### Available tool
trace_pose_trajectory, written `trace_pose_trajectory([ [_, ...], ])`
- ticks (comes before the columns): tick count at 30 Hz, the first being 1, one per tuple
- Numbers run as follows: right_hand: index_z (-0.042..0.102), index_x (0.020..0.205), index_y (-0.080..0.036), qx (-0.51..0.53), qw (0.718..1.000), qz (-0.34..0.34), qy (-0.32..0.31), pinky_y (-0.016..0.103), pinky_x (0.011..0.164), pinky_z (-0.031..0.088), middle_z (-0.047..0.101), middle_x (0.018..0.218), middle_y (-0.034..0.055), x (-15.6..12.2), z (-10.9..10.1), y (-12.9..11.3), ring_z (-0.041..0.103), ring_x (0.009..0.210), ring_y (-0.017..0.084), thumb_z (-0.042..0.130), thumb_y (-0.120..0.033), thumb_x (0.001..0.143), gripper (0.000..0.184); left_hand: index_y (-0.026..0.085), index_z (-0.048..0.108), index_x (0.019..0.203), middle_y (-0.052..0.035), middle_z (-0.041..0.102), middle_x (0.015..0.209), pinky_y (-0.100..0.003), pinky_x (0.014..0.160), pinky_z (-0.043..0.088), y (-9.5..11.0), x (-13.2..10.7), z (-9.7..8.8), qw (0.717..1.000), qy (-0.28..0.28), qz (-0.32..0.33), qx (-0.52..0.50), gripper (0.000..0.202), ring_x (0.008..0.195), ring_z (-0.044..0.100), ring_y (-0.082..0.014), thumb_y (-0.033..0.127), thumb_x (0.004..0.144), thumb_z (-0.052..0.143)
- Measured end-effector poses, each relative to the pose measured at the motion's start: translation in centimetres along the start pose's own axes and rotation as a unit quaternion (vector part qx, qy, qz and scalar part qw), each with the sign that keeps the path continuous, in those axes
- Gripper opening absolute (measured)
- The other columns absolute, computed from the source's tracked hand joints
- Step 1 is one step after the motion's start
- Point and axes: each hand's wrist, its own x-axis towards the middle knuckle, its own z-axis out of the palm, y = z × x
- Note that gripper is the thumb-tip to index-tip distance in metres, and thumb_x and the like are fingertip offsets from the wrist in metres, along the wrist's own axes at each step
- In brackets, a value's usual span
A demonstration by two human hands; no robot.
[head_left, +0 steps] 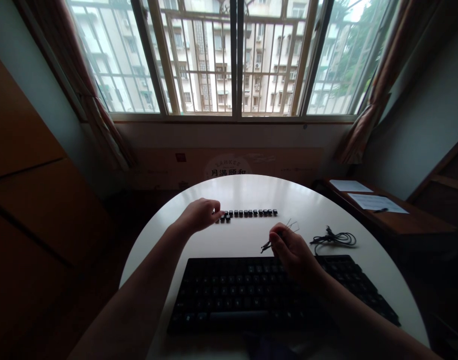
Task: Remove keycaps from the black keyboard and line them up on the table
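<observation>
A black keyboard (229, 290) lies across the near part of a round white table (221, 245); bare patches show in its upper rows. Beyond it, several small black keycaps (255, 213) stand in a long row, with a shorter second row (225, 219) in front at its left end. My left hand (200, 214) is closed in a pinch at the left end of these rows, apparently on a keycap mostly hidden by the fingers. Above the keyboard's upper edge, my right hand (291, 247) is closed around a wire keycap puller (265, 247), whose thin wires stick out past the fist.
A coiled black cable (336, 238) lies on the table right of my right hand. Farther right, a brown wooden table (420, 222) carries paper sheets (377, 202) and a pen (381, 210). Behind the table are a printed cardboard box (157, 165) and a barred window.
</observation>
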Motion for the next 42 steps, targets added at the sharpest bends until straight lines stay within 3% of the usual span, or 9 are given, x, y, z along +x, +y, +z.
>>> trace_pose_trajectory([
  [4,0.050,0.086,-0.018,-0.002,1.000,0.000,-0.004,0.022,0.051,0.035,0.045,0.060,-0.0037,0.0,-0.1,0.0,0.040,0.052,0.010,0.045,-0.056,0.098,0.040,0.028,0.075,0.094,-0.0009,0.075,0.092,-0.026,0.064,0.045,0.1,-0.1,0.8,0.990,-0.127,0.025,-0.053,0.017,0.077,0.067,-0.0186,0.035,0.083,0.064],
  [9,0.051,0.085,-0.018,-0.006,1.000,-0.004,-0.004,0.022,0.051,0.036,0.048,0.061,-0.0028,0.0,-0.2,0.0,0.043,0.053,0.010,0.046,-0.056,0.097,0.040,0.029,0.062,0.132,-0.0049,0.065,0.133,-0.033,0.090,0.049,0.0,-0.3,1.0,0.971,-0.234,0.019,-0.052,0.051,0.116,0.062,-0.0272,0.036,0.082,0.066],
  [14,0.050,0.085,-0.018,0.007,1.000,-0.002,-0.011,0.021,0.049,0.034,0.046,0.059,-0.0037,0.0,-0.2,0.0,0.040,0.051,0.009,0.047,-0.056,0.097,0.039,0.028,0.042,0.150,-0.0092,0.060,0.139,-0.039,0.099,0.046,0.1,-0.3,1.1,0.948,-0.317,-0.026,-0.020,0.074,0.123,0.057,-0.0317,0.039,0.080,0.064],
  [20,0.051,0.085,-0.018,0.002,1.000,-0.005,-0.010,0.021,0.051,0.035,0.048,0.060,-0.0030,0.0,-0.2,-0.2,0.042,0.052,0.009,0.048,-0.054,0.097,0.038,0.030,0.036,0.152,-0.0099,0.063,0.134,-0.039,0.096,0.047,0.6,-0.3,1.5,0.947,-0.317,-0.047,-0.024,0.075,0.119,0.059,-0.0317,0.040,0.082,0.059],
  [28,0.052,0.086,-0.018,-0.013,1.000,-0.002,-0.008,0.021,0.052,0.036,0.050,0.061,-0.0025,0.0,-0.3,-0.3,0.043,0.053,0.010,0.047,-0.053,0.098,0.038,0.031,0.048,0.141,-0.0106,0.065,0.129,-0.039,0.087,0.051,1.1,0.0,2.3,0.959,-0.276,-0.051,-0.039,0.061,0.109,0.064,-0.0315,0.048,0.084,0.057],
  [42,0.052,0.085,-0.018,-0.005,1.000,-0.006,-0.009,0.020,0.050,0.034,0.051,0.061,-0.0025,0.0,-0.3,-0.5,0.043,0.052,0.009,0.048,-0.051,0.098,0.036,0.029,0.050,0.138,-0.0105,0.066,0.125,-0.038,0.085,0.050,1.0,0.0,2.3,0.961,-0.265,-0.056,-0.053,0.060,0.105,0.065,-0.0303,0.048,0.082,0.058],
])
